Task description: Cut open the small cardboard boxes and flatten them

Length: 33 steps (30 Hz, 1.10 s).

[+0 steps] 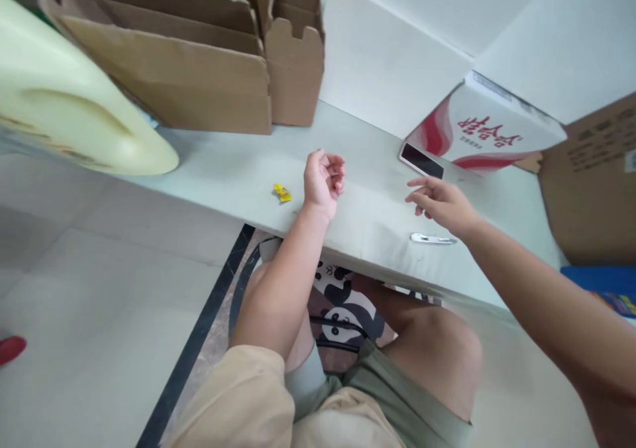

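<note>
My left hand point(324, 179) rests on the pale table point(233, 169), palm up with the fingers curled loosely inward and nothing in them. A small yellow wrapper point(281, 193) lies just left of it. My right hand point(440, 201) hovers over the table with fingers stretched out and apart, holding nothing. A black phone point(421, 161) lies just beyond its fingertips. A white utility knife point(431, 238) lies on the table under my right wrist.
Brown cardboard boxes point(199, 70) stand at the back left. A white box with red print point(489, 133) and another brown carton point(591, 183) sit at the right. A pale yellow curved plastic object point(64, 103) fills the left. White walls enclose the table's back.
</note>
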### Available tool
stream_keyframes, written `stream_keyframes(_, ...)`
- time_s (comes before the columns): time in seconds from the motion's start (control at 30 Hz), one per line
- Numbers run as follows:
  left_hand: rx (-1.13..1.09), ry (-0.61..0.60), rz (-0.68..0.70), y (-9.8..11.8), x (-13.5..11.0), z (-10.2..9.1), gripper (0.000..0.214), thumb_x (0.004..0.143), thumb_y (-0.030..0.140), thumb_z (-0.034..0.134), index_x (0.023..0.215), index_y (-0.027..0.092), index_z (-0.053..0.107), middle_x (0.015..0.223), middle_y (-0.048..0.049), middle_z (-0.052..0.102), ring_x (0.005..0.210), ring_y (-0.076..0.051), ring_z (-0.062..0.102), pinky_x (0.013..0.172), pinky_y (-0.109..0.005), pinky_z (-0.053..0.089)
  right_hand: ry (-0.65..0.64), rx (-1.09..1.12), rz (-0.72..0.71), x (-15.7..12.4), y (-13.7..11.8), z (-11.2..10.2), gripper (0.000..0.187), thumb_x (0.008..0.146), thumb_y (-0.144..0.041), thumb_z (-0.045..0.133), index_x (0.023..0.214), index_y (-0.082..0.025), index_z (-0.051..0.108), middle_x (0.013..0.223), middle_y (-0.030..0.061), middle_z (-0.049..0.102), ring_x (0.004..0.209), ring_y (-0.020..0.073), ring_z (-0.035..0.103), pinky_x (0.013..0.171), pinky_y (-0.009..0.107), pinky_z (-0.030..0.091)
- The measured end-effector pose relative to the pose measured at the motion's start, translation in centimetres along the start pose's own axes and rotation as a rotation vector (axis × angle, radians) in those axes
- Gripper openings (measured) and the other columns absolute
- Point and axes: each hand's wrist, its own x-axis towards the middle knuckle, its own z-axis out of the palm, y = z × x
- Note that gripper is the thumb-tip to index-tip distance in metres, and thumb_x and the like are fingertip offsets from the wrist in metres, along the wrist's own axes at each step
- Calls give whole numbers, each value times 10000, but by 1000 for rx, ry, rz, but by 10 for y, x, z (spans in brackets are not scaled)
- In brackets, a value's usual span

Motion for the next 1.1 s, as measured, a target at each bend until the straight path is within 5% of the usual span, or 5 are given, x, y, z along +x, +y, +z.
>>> stream_keyframes(0.27, -161, 106, -16, 23, 7, -7, 398, 941, 408, 377, 639, 183, 507, 518, 35, 429, 362, -58, 316, 384, -228, 215, -11, -77, -521, 89, -160, 63, 617, 817, -145, 595, 1405, -220, 425, 737, -59, 656, 566, 65, 596, 652, 216, 522)
stream_keyframes(0.47, -183, 124, -44, 27, 12, -9, 383, 924, 400, 372, 629, 191, 497, 511, 41, 415, 360, -62, 298, 399, -245, 196, 47, -93, -468, 144, -214, 86, 554, 794, -48, 602, 1312, -207, 486, 653, -90, 582, 460, 72, 575, 549, 216, 508)
stream_keyframes(0.67, -149, 171, 35, 27, 6, -8, 351, 930, 373, 362, 649, 192, 469, 529, 47, 393, 384, -63, 299, 422, -235, 189, 169, 92, -377, 141, -184, 70, 101, 785, -81, 614, 837, -159, 577, 629, -33, 595, 471, 64, 547, 455, 159, 407)
stream_keyframes(0.93, 288, 436, 699, 15, 5, -19, 184, 895, 351, 508, 761, 225, 514, 769, -9, 573, 774, -141, 574, 711, -272, 448, 499, 233, -340, 14, -65, 13, 59, 777, -220, 563, 732, -255, 576, 647, -14, 546, 534, 112, 501, 514, 269, 404)
stream_keyframes(1.1, 571, -178, 841, 3, -1, -14, 419, 931, 587, 490, 1091, 241, 664, 1252, -97, 687, 1240, -230, 602, 1102, -390, 420, 618, 303, -292, -56, 11, 1, 88, 774, -284, 592, 745, -326, 664, 652, 23, 511, 547, 176, 456, 547, 379, 384)
